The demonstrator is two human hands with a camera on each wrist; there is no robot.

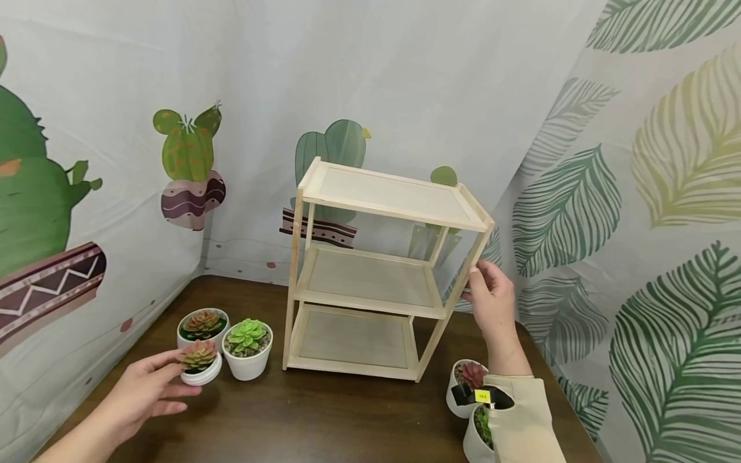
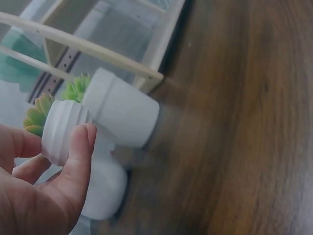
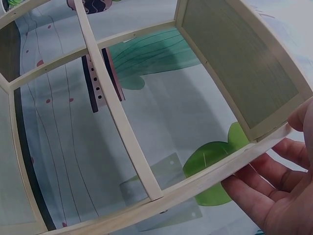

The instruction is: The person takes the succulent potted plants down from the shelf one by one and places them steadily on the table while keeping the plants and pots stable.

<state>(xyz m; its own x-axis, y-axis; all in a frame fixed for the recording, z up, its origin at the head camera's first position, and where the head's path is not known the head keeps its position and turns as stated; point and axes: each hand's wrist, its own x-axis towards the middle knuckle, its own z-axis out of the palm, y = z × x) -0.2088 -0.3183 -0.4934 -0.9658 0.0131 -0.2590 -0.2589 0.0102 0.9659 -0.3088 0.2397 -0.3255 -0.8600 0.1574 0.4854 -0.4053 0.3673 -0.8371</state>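
Observation:
My left hand (image 1: 141, 395) pinches a small ribbed white pot (image 2: 66, 129) holding a reddish-green succulent (image 1: 199, 354), raised off the table. Just behind it stand a white pot with a bright green succulent (image 1: 246, 334) and a wider white bowl with a reddish succulent (image 1: 204, 323). A three-tier pale wooden shelf (image 1: 370, 280) stands in the middle of the table, its tiers bare. On its right side, my right hand (image 1: 493, 302) grips the upright post. The right wrist view shows the thumb and fingers (image 3: 254, 191) on opposite sides of that post (image 3: 195, 188).
Two more white pots stand at the right front of the dark wooden table (image 1: 347, 424): one with a dark red succulent (image 1: 471, 374), the other with a green plant (image 1: 482, 424), partly hidden by my right sleeve (image 1: 523, 418). Printed fabric (image 1: 434, 77) hangs behind.

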